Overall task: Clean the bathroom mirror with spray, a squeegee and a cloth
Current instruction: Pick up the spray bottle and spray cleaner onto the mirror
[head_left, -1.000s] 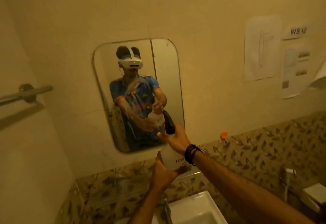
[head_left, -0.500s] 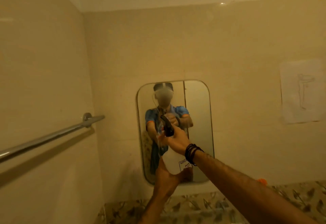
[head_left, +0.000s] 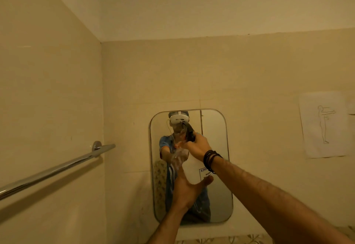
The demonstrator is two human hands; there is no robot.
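Note:
A rounded rectangular mirror (head_left: 215,167) hangs on the cream wall straight ahead. In front of it I hold a white spray bottle (head_left: 192,169) with a black trigger head (head_left: 189,131). My right hand (head_left: 197,146) grips the trigger neck at the top, a dark bracelet on its wrist. My left hand (head_left: 187,190) cups the bottle's base from below, its fingers curled round it. Wet streaks and foam show on the glass near the nozzle. No squeegee or cloth is in view.
A chrome towel rail (head_left: 57,169) juts from the left wall at about hand height. A paper sheet with a figure drawing (head_left: 324,124) is taped to the wall at the right. Patterned tiles (head_left: 230,241) edge the bottom.
The bottle and both hands have risen toward the upper part of the mirror, and my view has tilted up, so the sink and tiles dropped out of sight.

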